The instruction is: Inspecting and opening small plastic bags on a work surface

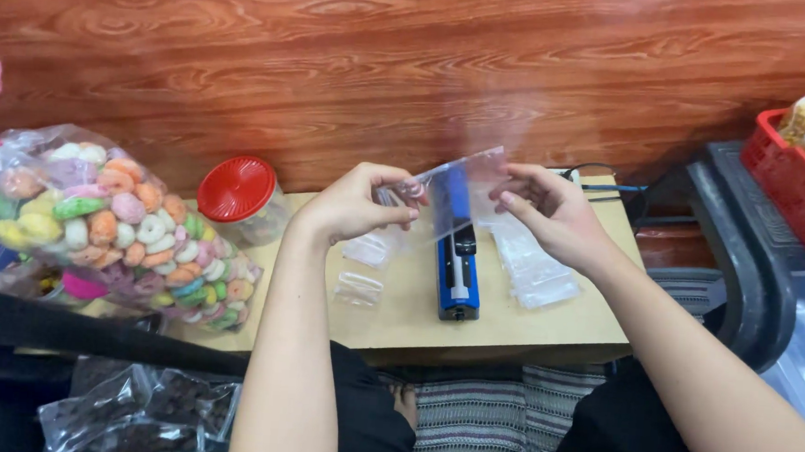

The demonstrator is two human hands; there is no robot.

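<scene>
I've got a small clear plastic bag (455, 197) pinched between both hands, held up just above the low wooden table (545, 323), w/ the blue heat sealer (458, 276) right below it. Left hand (357, 205) grips the bag's left edge, thumb and forefinger closed on it, other fingers curled in. Right hand (552, 212) holds the right edge btwn thumb and fingertips, palm turned inward, wrist bent a bit. Both forearms reach fwd from the lower corners, elbows out of view.

Bag is thin, glossy, see-through; sealer's blue body shows thru it. A stack of empty clear bags (530, 266) lies on the table under my right hand, and two small filled packets (362, 270) lie under the left. Far left: a big bag of pastel ring-shaped snacks (114, 227), crinkly film, beside a clear jar w/ a red lid (237, 190). Red crate (796, 185) at right edge. Wall behind is wood-grain, reddish.
</scene>
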